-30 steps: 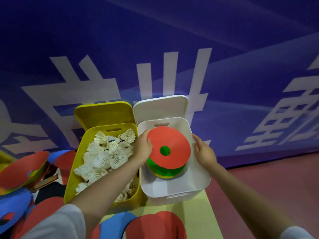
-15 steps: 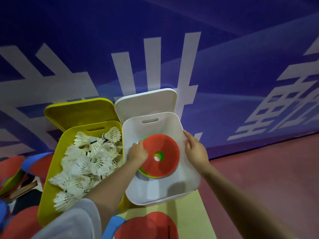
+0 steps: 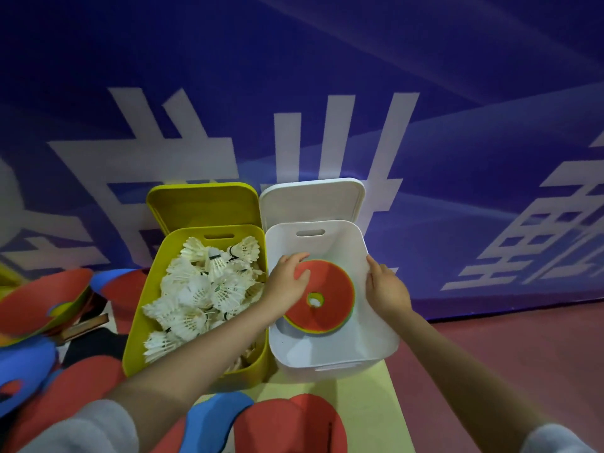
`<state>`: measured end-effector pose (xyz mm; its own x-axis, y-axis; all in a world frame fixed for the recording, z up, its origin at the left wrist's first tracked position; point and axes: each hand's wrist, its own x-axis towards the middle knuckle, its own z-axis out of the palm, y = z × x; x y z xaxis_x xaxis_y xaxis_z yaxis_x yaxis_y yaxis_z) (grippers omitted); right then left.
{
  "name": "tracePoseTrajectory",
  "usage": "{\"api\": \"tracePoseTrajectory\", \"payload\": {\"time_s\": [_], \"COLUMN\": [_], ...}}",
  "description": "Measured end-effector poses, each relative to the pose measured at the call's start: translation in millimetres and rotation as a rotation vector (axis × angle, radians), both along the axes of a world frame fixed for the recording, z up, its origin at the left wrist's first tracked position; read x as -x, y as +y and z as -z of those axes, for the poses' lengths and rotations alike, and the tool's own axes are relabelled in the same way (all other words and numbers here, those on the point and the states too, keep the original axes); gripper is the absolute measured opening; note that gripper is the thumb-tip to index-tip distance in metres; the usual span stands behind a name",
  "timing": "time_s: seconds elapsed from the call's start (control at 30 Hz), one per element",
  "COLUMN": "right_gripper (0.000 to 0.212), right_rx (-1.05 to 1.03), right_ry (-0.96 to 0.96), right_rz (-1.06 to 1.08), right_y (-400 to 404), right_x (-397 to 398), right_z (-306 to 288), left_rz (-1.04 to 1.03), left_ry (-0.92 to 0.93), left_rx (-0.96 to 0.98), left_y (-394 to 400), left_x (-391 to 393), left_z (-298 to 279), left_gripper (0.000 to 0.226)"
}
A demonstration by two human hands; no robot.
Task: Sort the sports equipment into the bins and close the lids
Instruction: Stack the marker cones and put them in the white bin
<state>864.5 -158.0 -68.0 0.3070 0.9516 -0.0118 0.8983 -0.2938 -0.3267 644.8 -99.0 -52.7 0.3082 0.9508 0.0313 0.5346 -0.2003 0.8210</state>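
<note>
A white bin [image 3: 382, 338] stands open, its white lid [image 3: 310, 201] leaning back behind it. Inside lies a stack of flat disc cones, the red disc cone [image 3: 333, 299] on top with green and yellow edges under it. My left hand [image 3: 287, 282] rests flat on the red disc's left part, fingers spread. My right hand [image 3: 385, 289] grips the white bin's right rim. To the left, a yellow bin [image 3: 140, 328] holds several white shuttlecocks [image 3: 202, 292], its yellow lid [image 3: 202, 204] open behind.
More disc cones lie around: a red and yellow stack [image 3: 42, 302] at far left, blue ones [image 3: 23, 364] beside it, red and blue ones [image 3: 287, 426] at the near edge. A pale yellow table surface [image 3: 376, 407] carries the bins. A blue banner wall [image 3: 327, 76] stands close behind.
The red disc cone went from tilted above the white bin down onto the stack inside it. My left hand now lies flat on top of it. My right hand stays on the rim.
</note>
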Motion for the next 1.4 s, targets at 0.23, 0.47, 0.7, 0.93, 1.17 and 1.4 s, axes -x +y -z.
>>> {"api": "tracePoseTrajectory", "payload": {"time_s": [0.23, 0.47, 0.7, 0.93, 1.17, 1.4], "right_gripper": [0.046, 0.043, 0.045, 0.052, 0.048, 0.089], "right_rx": [-0.208, -0.380, -0.316, -0.099, 0.067, 0.251], "right_ry": [-0.131, 0.292, 0.417, 0.298, 0.141, 0.039], "right_rz": [-0.242, -0.524, -0.605, -0.530, -0.367, -0.254], "right_y": [2.1, 22.4, 43.1, 72.2, 114.3, 141.8], "right_x": [83.1, 255.2, 391.3, 464.1, 488.3, 493.6], "right_z": [-20.1, -51.5, -46.2, -17.9, 6.0, 24.7], "left_rz": [-0.117, -0.277, -0.495, -0.607, -0.618, -0.574], "left_ry": [-0.107, -0.025, 0.044, 0.095, 0.133, 0.154], "left_rx": [-0.059, -0.111, -0.082, 0.037, 0.162, 0.236], "left_y": [-21.1, -15.2, -8.8, -10.8, 36.0, 102.8], "left_x": [125.6, 255.4, 420.5, 552.9, 603.8, 604.8], "left_z": [-32.3, -32.3, -8.3, 20.4, 41.9, 69.6], "left_gripper": [0.033, 0.032, 0.035, 0.037, 0.043, 0.051]}}
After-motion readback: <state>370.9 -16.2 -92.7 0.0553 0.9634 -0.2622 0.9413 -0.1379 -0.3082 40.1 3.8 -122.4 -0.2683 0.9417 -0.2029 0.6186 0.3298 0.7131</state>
